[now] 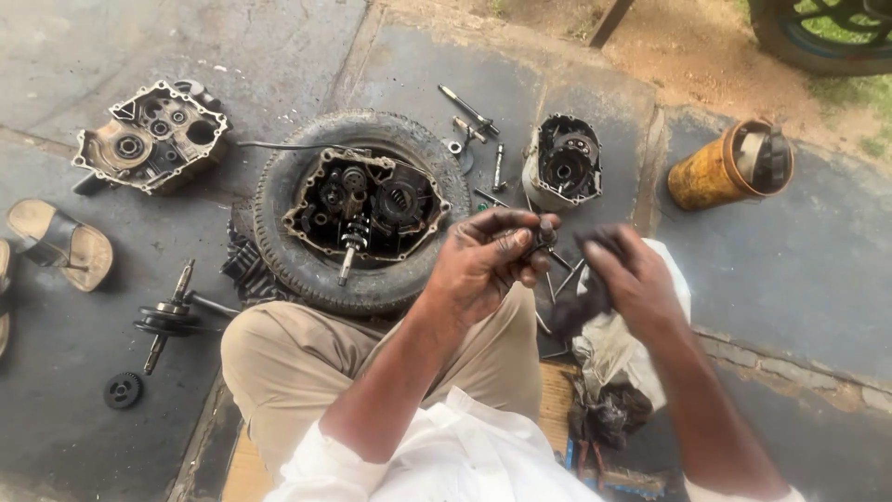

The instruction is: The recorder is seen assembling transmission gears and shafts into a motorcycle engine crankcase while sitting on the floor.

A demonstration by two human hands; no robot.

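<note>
My left hand [488, 260], black with grease, pinches a small dark metal part [544, 234] between fingers and thumb. My right hand [632, 279] is closed on a dirty dark rag [581, 311] just right of that part. Both hands hover over my bent knee. In front of them an open engine case half [367, 204] with gears and a shaft lies inside a tyre [279, 200] flat on the ground.
A second engine case half [153, 139] lies at far left, a round engine cover [562, 163] beyond my hands, a yellow can [720, 167] on its side at right. Loose shafts and bolts [469, 112], a crankshaft [172, 316], a small gear [122, 390] and a sandal [60, 244] lie around.
</note>
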